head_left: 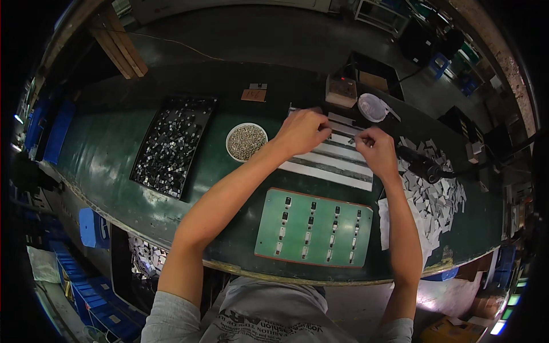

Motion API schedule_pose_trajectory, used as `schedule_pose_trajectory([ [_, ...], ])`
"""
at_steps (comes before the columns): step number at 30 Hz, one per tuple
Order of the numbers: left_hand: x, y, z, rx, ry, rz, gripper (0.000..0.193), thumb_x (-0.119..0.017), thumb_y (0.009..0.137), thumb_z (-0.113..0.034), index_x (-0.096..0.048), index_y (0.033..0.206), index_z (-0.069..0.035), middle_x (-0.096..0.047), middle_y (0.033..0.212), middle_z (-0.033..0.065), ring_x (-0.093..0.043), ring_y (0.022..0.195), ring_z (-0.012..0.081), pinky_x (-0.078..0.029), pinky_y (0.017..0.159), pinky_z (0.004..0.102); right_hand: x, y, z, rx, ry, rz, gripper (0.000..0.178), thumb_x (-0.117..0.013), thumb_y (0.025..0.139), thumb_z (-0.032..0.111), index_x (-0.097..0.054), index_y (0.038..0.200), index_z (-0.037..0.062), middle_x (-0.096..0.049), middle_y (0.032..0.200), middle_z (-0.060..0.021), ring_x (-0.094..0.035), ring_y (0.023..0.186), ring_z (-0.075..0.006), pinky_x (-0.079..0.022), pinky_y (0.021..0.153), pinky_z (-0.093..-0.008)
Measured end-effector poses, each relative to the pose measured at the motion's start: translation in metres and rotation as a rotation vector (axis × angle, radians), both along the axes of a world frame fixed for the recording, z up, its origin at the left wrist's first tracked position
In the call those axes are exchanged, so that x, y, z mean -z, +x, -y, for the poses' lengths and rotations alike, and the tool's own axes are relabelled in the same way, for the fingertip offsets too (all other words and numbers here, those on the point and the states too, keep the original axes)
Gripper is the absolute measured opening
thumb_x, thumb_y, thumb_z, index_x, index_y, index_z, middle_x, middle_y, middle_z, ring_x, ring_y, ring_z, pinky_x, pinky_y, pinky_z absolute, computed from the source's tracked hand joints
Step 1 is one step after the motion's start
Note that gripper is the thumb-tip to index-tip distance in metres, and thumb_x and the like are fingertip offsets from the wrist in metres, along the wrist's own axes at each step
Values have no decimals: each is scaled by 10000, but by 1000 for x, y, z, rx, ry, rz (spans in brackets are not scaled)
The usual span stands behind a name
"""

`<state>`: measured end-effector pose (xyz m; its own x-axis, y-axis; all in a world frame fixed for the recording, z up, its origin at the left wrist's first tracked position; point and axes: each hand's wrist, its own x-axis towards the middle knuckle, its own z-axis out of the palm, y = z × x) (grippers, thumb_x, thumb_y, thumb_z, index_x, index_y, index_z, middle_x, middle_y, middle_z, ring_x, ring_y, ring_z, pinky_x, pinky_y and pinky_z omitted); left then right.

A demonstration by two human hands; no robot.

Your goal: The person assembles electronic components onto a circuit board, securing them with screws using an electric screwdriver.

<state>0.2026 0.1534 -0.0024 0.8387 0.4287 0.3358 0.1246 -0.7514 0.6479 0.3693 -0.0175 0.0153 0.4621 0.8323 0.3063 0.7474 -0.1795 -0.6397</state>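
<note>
My left hand (306, 131) is over a flat rack of white strips (329, 172), fingers curled and pinched together. What those fingertips grip, if anything, is too small to make out. Across from it my right hand (374, 150) is closed in a pinch at the rack's right side, and a tiny dark piece shows by its fingertips, though I cannot tell whether it is held. Nearer to me lies a green board (294, 234) bearing rows of small black-and-silver parts with metal tabs. A white bowl (233, 153) full of small metal pieces stands left of my left hand.
On the left a black tray (135, 171) holds many small black-and-silver parts. Grey-white flat pieces (443, 200) are heaped at right, beside a black cylindrical tool (420, 164). A white cup (373, 107) and a small box (341, 91) stand behind the rack. The table's edge (343, 281) runs before me.
</note>
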Motion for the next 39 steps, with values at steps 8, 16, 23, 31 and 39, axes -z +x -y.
schedule_pose_trajectory([
  [8, -24, -137, 78, 88, -39, -29, 80, -762, 819, -115, -730, 859, -54, -636, 844, 57, -629, 819, 263, -468, 746, 383, -17, -107, 84, -265, -108, -58, 101, -731, 764, -39, -685, 833, 17, -614, 783, -61, -622, 677, -171, -500, 633, -293],
  [16, -9, -182, 112, 43, -106, -67, 99, -783, 805, -109, -735, 872, -55, -622, 848, 49, -617, 821, 247, -437, 737, 389, -4, -146, 100, -332, -170, 151, 125, -775, 727, 86, -669, 792, 90, -596, 818, -38, -581, 722, -267, -499, 684, -379],
  [23, -9, -182, 118, 33, 205, -19, 130, -793, 754, -108, -692, 825, -67, -582, 831, 39, -597, 793, 229, -441, 716, 369, 2, -159, 100, -261, -107, 342, 156, -762, 701, 71, -613, 743, 86, -545, 782, -46, -573, 689, -245, -480, 668, -369],
  [31, -17, -195, 133, 178, 434, -121, 115, -735, 745, -126, -663, 806, -60, -565, 882, 50, -605, 870, 213, -450, 751, 349, -5, -168, 115, -428, -58, 401, 175, -745, 716, 48, -576, 722, 95, -495, 768, -34, -578, 684, -189, -437, 661, -348],
  [39, -14, -188, 123, 141, 165, -140, 101, -777, 805, -160, -720, 834, -81, -608, 831, 41, -639, 788, 259, -495, 694, 396, -11, -163, 114, -437, -154, 360, 122, -800, 766, 88, -721, 859, 93, -575, 805, -23, -607, 719, -206, -455, 680, -352],
])
